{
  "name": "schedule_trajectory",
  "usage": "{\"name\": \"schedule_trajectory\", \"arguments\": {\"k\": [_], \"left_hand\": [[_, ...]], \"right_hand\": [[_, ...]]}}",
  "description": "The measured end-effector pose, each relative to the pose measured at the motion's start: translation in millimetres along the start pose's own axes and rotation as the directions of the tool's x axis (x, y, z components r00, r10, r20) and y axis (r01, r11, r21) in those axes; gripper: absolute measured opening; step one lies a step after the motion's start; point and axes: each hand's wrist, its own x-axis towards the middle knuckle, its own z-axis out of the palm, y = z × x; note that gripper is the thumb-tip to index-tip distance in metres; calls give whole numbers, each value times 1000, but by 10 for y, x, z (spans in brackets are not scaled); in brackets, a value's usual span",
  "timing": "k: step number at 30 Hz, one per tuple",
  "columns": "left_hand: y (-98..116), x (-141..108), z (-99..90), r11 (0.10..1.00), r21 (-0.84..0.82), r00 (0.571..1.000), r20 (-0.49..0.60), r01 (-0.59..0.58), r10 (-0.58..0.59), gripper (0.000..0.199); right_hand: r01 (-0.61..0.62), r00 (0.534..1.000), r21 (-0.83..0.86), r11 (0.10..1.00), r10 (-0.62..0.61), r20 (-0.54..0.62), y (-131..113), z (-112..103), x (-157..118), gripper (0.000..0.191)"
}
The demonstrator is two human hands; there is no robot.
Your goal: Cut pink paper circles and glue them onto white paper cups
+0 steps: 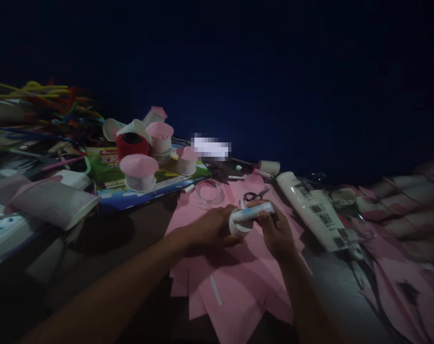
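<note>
My left hand (217,224) is closed around a small white paper cup (239,228), tilted so that its round end faces right. My right hand (276,231) grips a white tube with a blue label, which looks like a glue stick (254,211). The tube lies across the cup's rim and seems to touch it. Both hands are above a loose pile of pink paper sheets (234,291). Just beyond my right hand lie dark-handled scissors (254,195) and a pink paper disc (254,181). A clear ring, perhaps a tape roll (208,191), rests on the paper.
At the left, several cups with pink paper tops (139,167) stand on a colourful packet (107,186) around a red spool (132,145). Pipe cleaners (41,95) heap up behind. Wrapped stacked paper cups (310,208) lie at the right, with more pink-marked cups (399,196) beyond.
</note>
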Motion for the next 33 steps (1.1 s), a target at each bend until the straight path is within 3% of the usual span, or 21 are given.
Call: {"name": "schedule_trajectory", "arguments": {"k": [4,12,17,21,25,27,28,30,33], "left_hand": [[21,11,4,1000,6,1000,-11,-5,5,39],[24,2,20,1000,18,999,-21,25,-24,39],[4,8,6,1000,21,1000,1,-17,17,40],[-20,1,21,999,27,1000,-8,-18,19,39],[-32,5,37,999,53,1000,-25,-2,3,38],[-23,8,39,999,50,1000,-20,2,-1,38],[-15,7,40,999,47,1000,-15,6,-5,37],[1,-1,41,999,39,1000,-14,12,-11,34],[-1,-17,41,1000,16,1000,-25,14,-13,38]], "right_hand": [[-39,998,122,992,33,54,17,-32,21,25],[-131,990,208,969,114,88,4,-50,82,28],[14,998,4,1000,-14,59,-12,-34,46,23],[106,994,-226,968,-113,-15,-91,31,41,20],[117,977,-390,913,-177,-121,-122,92,33,19],[88,972,-396,914,-166,-167,-109,96,40,20],[56,972,-347,936,-131,-197,-96,88,51,20],[-43,964,-90,995,18,-267,-55,50,94,21],[-122,925,337,934,230,-302,21,-36,182,26]]}}
